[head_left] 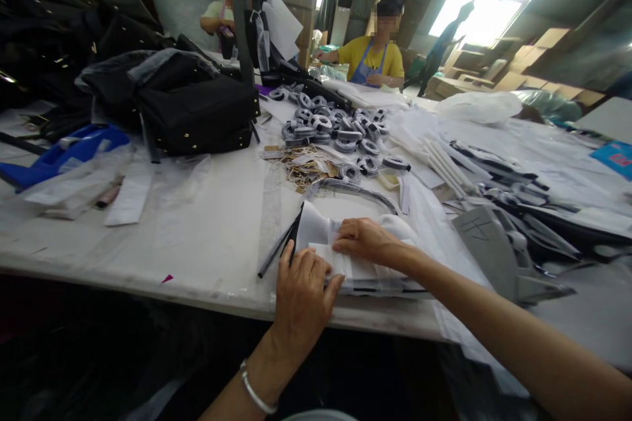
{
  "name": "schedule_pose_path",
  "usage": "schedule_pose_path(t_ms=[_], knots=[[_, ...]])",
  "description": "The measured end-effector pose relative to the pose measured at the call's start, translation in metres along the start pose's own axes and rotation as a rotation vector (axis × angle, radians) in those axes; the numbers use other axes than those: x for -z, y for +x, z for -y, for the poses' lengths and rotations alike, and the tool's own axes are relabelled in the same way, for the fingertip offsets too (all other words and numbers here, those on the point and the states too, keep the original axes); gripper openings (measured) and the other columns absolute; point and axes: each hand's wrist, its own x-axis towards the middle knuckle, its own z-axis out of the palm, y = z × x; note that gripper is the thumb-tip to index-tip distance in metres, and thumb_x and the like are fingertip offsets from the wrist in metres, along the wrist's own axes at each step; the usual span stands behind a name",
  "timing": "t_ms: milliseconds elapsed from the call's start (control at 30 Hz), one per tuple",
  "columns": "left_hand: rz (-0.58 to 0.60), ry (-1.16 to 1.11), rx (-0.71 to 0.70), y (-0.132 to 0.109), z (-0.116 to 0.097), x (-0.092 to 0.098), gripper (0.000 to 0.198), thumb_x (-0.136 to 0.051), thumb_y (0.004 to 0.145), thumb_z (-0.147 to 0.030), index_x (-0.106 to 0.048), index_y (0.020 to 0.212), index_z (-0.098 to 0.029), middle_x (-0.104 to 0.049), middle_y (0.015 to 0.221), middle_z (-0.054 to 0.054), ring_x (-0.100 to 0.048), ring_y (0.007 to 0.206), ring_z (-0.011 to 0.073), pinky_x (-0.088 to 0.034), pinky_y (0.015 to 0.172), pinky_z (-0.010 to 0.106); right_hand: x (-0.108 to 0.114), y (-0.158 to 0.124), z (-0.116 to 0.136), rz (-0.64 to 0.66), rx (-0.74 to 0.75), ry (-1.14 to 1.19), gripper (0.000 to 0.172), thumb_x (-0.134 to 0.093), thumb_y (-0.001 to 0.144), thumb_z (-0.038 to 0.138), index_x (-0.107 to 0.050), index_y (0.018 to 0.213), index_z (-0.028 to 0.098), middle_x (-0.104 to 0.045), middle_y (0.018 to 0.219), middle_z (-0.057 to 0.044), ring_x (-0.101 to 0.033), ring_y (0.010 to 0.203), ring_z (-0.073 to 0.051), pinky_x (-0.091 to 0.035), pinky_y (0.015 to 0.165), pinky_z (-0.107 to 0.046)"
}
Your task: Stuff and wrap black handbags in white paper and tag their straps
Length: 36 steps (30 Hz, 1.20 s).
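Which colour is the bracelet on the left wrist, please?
Silver; the bracelet shows best in the head view.

I see one bag (360, 270) lying flat beside the table's (217, 230) near edge, white wrapping (312, 227) across its top, black showing left, its plastic-covered handle (368, 191) arching toward the far edge.

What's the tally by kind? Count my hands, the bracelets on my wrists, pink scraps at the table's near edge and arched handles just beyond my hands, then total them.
Hands: 2 (left hand, right hand)
Bracelet: 1
Pink scrap: 1
Arched handle: 1
Total: 5
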Motion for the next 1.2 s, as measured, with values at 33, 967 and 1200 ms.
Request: schedule_pose_path(t_ms=[33, 967, 1200], knots=[[-0.006, 0.038, 0.007, 0.004, -0.001, -0.003, 0.014, -0.059, 0.091, -0.023, -0.057, 0.079, -0.019, -0.063, 0.08, 0.002, -0.063, 0.096, 0.0228, -0.036, 0.111, 0.053, 0.001, 0.002, -0.001, 0.002, -0.027, 0.015, 0.015, -0.068, 0.085, 0.03, -0.069, 0.072, 0.021, -0.064, 0.074, 0.001, -0.057, 0.07, -0.014, -0.037, 0.062, -0.024], [0.05, 0.287, -0.486, -0.003, -0.004, -0.008, 0.026, -0.051, 0.092, -0.018, -0.064, 0.114, -0.013, -0.072, 0.109, 0.01, -0.066, 0.1, 0.0265, -0.043, 0.09, 0.043, 0.101, -0.25, -0.11, -1.12, -0.705, 0.24, 0.038, -0.071, 0.071, 0.053, -0.072, 0.085, 0.018, -0.07, 0.075, -0.005, -0.061, 0.071, -0.02, -0.047, 0.068, -0.03], [-0.023, 0.274, -0.578, -0.006, 0.007, -0.013, 0.031, -0.046, 0.094, -0.022, -0.061, 0.12, -0.015, -0.071, 0.116, 0.011, -0.066, 0.1, 0.0256, -0.044, 0.091, 0.04, 0.067, -0.303, -0.188, -0.94, -0.952, 0.561, 0.045, -0.074, 0.067, 0.057, -0.072, 0.074, 0.013, -0.071, 0.078, -0.009, -0.063, 0.072, -0.019, -0.049, 0.066, -0.029]])
